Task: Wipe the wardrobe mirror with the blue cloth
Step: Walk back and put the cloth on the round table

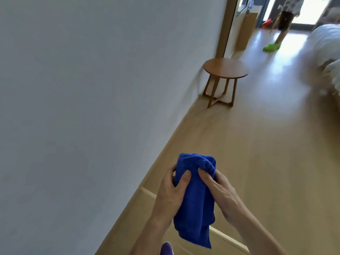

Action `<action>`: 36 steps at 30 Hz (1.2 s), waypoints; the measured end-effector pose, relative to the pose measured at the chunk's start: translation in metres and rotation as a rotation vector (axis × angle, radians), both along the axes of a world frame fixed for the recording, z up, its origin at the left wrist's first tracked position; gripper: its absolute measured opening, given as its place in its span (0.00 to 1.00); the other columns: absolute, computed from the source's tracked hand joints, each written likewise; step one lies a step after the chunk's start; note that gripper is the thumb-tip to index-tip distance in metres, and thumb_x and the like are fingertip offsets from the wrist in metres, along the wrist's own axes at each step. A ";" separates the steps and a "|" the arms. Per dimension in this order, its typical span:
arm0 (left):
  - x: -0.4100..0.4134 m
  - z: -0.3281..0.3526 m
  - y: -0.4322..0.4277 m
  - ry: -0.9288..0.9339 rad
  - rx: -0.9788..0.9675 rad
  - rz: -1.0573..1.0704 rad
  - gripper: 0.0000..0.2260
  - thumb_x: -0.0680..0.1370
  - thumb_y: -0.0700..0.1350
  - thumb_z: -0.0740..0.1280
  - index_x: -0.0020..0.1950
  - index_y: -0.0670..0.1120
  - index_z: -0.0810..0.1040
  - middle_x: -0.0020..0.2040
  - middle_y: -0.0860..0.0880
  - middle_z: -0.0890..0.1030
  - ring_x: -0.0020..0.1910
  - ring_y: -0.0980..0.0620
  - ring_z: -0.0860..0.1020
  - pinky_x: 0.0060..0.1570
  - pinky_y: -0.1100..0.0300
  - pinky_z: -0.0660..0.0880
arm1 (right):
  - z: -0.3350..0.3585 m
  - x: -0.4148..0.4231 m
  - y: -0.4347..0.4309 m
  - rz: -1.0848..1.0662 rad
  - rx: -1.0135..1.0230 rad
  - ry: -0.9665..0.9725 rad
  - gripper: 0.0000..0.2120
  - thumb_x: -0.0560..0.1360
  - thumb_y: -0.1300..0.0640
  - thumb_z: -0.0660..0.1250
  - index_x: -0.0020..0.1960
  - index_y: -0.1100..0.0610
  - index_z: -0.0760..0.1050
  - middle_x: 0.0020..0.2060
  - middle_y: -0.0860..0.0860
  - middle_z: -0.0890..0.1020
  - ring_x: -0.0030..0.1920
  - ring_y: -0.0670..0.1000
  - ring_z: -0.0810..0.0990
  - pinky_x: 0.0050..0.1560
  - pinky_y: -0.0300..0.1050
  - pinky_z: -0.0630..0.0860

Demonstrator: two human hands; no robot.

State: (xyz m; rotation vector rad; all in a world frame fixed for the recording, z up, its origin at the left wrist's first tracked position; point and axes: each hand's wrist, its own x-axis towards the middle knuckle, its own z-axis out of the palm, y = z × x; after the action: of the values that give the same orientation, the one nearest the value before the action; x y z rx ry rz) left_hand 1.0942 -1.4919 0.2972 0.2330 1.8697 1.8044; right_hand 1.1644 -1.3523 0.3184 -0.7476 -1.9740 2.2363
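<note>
The blue cloth [195, 199] is held low in the middle of the view, above the pale floor [257, 144] and close to the plain wall [73, 89] on the left. It is bunched into an upright roll, and its lower end hangs loose below the hands.

It is gripped by 2 hands. The left hand [170, 194] is curled round its left side with the thumb pressed on the front. The right hand [221, 194] is closed on its upper right side, thumb likewise on the front. Most of the other fingers are hidden behind the fabric.

A purple object [166, 248] is cut off by the bottom edge and cannot be identified. A pale raised strip [230, 238] on the floor is partly covered by the forearms.

Further off, a round wooden table [226, 68] is set against the wall. Beyond it a tall wood-framed panel [223, 24] is seen almost edge-on and blurred; whether it is the wardrobe mirror cannot be told.

At the right edge a white bed [325, 39] is cut off and smeared by motion. At the top a second person [285, 19] is shown only from the waist down, with 1 green shoe [271, 46] on the floor. The bright area behind that person is washed out.
</note>
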 end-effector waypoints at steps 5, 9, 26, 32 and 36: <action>-0.047 0.008 0.017 0.027 0.019 -0.093 0.17 0.78 0.62 0.68 0.64 0.58 0.76 0.53 0.56 0.86 0.52 0.55 0.85 0.53 0.51 0.83 | 0.006 -0.030 0.007 -0.135 0.029 0.015 0.16 0.78 0.40 0.66 0.60 0.46 0.79 0.54 0.46 0.86 0.56 0.49 0.84 0.59 0.52 0.80; -0.067 0.010 0.027 0.029 0.043 -0.153 0.17 0.78 0.63 0.68 0.64 0.59 0.76 0.54 0.57 0.86 0.52 0.55 0.85 0.54 0.51 0.83 | 0.007 -0.043 0.013 -0.197 0.042 0.031 0.15 0.79 0.41 0.66 0.60 0.47 0.80 0.55 0.47 0.86 0.56 0.49 0.84 0.60 0.54 0.80; -0.134 -0.004 0.175 -0.001 -0.046 -0.213 0.20 0.74 0.68 0.67 0.62 0.60 0.76 0.53 0.59 0.85 0.52 0.58 0.84 0.54 0.52 0.83 | -0.005 -0.099 0.155 -0.271 0.001 -0.006 0.16 0.80 0.44 0.65 0.62 0.51 0.79 0.54 0.48 0.86 0.56 0.49 0.84 0.59 0.52 0.81; -0.153 -0.001 0.254 0.014 -0.065 -0.211 0.24 0.72 0.70 0.67 0.63 0.61 0.75 0.54 0.59 0.85 0.52 0.58 0.84 0.53 0.54 0.83 | 0.000 -0.116 0.234 -0.262 -0.010 0.010 0.15 0.80 0.45 0.65 0.62 0.52 0.79 0.54 0.49 0.86 0.56 0.50 0.84 0.57 0.49 0.81; -0.159 -0.006 0.301 0.009 -0.058 -0.219 0.26 0.71 0.71 0.67 0.64 0.60 0.75 0.56 0.57 0.85 0.54 0.56 0.84 0.55 0.52 0.83 | 0.000 -0.121 0.278 -0.282 -0.002 -0.012 0.16 0.80 0.44 0.65 0.61 0.51 0.79 0.54 0.49 0.86 0.56 0.49 0.84 0.58 0.51 0.81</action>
State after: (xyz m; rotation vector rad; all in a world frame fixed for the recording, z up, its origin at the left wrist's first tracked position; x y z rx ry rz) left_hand 0.9351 -1.1910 0.2916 0.4086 1.8217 1.6021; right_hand 1.0434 -1.0738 0.3183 -0.9727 -1.7440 2.0737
